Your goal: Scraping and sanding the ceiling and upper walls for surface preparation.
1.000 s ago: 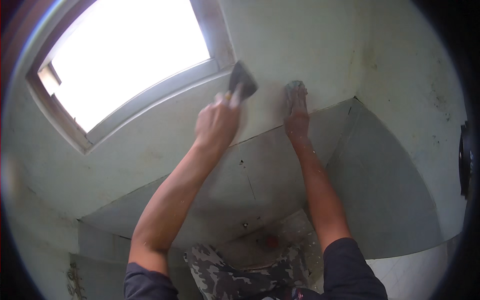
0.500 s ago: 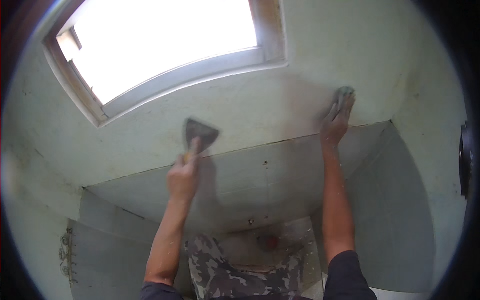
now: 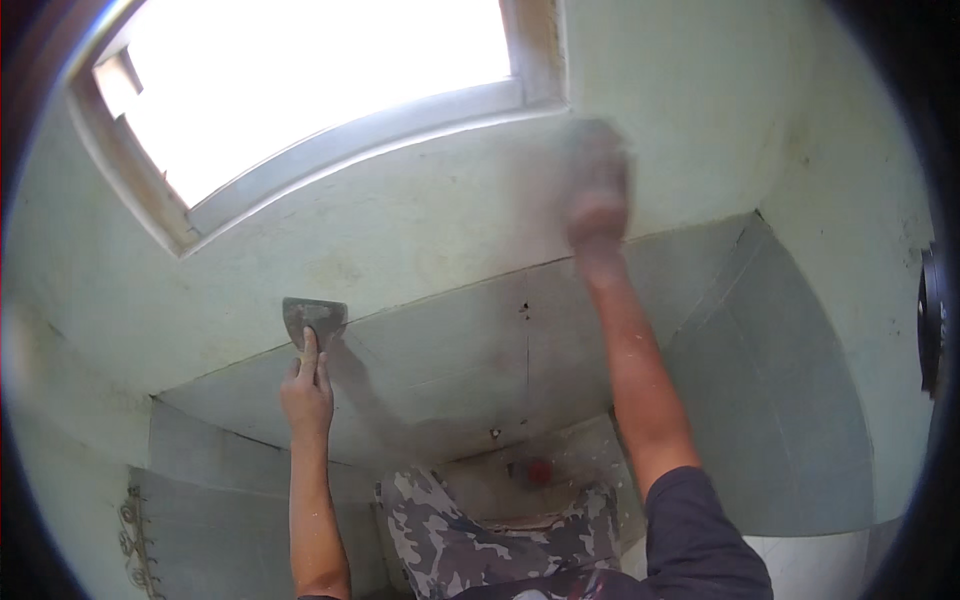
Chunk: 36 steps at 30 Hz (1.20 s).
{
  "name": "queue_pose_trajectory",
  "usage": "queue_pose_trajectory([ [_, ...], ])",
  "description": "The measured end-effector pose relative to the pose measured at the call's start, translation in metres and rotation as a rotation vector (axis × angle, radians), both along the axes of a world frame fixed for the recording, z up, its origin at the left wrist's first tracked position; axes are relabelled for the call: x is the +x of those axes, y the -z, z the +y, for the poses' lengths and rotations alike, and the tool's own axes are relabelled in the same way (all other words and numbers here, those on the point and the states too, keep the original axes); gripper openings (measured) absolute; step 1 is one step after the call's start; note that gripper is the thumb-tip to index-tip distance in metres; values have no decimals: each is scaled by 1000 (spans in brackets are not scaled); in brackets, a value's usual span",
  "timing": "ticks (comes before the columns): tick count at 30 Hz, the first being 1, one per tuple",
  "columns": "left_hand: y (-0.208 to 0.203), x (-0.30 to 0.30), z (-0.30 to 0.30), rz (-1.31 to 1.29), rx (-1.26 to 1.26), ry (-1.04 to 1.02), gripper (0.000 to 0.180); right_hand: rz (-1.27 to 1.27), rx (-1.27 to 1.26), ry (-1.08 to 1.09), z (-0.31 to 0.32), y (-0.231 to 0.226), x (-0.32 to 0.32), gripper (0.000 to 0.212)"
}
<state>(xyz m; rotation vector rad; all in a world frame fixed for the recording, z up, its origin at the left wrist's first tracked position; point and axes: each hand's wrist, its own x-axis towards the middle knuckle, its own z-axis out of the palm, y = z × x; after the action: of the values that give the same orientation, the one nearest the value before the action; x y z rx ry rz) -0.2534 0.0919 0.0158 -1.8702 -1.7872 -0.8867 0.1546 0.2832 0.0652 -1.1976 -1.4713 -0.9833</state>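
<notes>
My left hand (image 3: 308, 390) grips a putty knife (image 3: 315, 315), its forefinger stretched along the tool toward the blade. The wide grey blade lies at the seam where the pale green painted wall (image 3: 420, 240) meets the grey-green tiles (image 3: 450, 350). Higher up on the right, my right hand (image 3: 600, 185) is against the painted wall below the window's right corner, badly smeared by motion. A dark, greenish-grey shape shows at its fingers, too blurred to name.
A bright window (image 3: 330, 90) with a worn frame (image 3: 370, 140) opens above. A metal hook rack (image 3: 140, 540) hangs at the lower left, a dark round object (image 3: 930, 320) at the right edge. Below are my camouflage trousers (image 3: 480, 550) and a small red thing (image 3: 540, 471).
My left hand has moved left and down with the putty knife, from the painted wall to the tile seam. My right hand has swept left and slightly up.
</notes>
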Motion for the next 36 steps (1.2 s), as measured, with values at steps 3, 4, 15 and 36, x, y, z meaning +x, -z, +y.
queue_pose_trajectory([
  [3, -1, 6, 3, -31, -2, 49, 53, 734, -152, -238, -32, -30, -26, 53],
  [4, -1, 11, 5, -31, -2, 66, 53, 551, 33, -251, -26, -23, -49, 54],
  [15, -23, 10, -9, 14, -131, 15, 48, 505, 29, -126, -30, -15, 10, 51],
  [36, -7, -25, -13, 115, -75, 10, 50, -160, -273, -516, -67, 95, -119, 50],
])
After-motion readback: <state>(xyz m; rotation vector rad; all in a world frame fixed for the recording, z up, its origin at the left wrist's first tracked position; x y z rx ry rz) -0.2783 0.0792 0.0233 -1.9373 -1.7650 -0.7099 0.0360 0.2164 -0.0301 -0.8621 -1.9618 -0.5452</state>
